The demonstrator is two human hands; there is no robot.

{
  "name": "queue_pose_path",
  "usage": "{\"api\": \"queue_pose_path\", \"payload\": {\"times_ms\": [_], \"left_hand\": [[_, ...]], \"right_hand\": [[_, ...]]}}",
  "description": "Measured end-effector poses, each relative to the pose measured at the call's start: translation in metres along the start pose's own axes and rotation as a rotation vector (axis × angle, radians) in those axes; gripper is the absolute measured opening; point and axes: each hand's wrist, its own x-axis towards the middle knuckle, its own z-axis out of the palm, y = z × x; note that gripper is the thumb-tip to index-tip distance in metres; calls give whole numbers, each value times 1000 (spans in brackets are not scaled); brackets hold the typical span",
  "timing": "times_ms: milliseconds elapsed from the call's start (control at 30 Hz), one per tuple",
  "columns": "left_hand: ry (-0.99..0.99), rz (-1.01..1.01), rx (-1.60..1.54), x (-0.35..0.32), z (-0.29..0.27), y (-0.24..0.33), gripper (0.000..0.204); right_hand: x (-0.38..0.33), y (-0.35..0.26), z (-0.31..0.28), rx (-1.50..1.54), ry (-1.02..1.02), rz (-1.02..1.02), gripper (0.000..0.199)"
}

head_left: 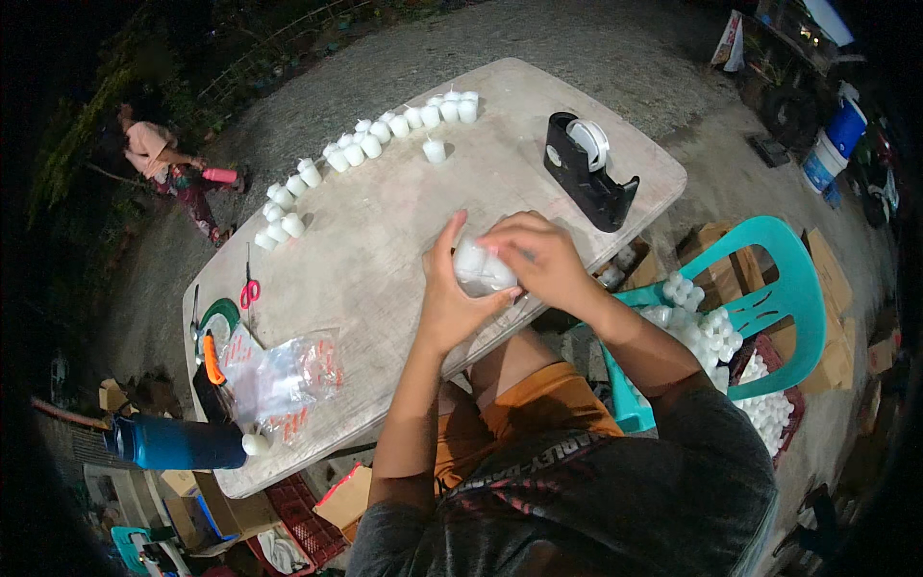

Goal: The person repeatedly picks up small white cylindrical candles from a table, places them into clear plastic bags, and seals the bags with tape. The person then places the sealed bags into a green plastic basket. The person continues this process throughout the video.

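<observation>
Near the table's front edge, my left hand (446,293) curls around a bundle of white candles (475,263) that looks wrapped in clear plastic. My right hand (541,256) is closed at the bundle's right side, fingertips pinching at its top; whether a bit of wrap or tape lies between them is too blurred to tell. Beyond my hands, short white candles (371,146) with wicks stand in a curved double row along the far left edge. One candle (434,151) stands apart from them. To the right sits a black tape dispenser (588,178) with a roll of clear tape.
On the table's left lie pink-handled scissors (250,291), clear plastic bags (288,377), an orange cutter (212,359) and a blue bottle (183,442). A teal chair (804,317) on my right holds white candle bundles (707,332). A person (154,154) walks at far left.
</observation>
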Motion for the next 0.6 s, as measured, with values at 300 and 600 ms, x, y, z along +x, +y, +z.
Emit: {"api": "queue_pose_path", "payload": {"times_ms": [300,600], "left_hand": [[-31,43,-353,-1,8,-33,46],[180,12,-359,-1,28,-26,7]], "right_hand": [[-7,-3,4,44,21,2,14],[6,34,-40,-19,401,278,22]]}}
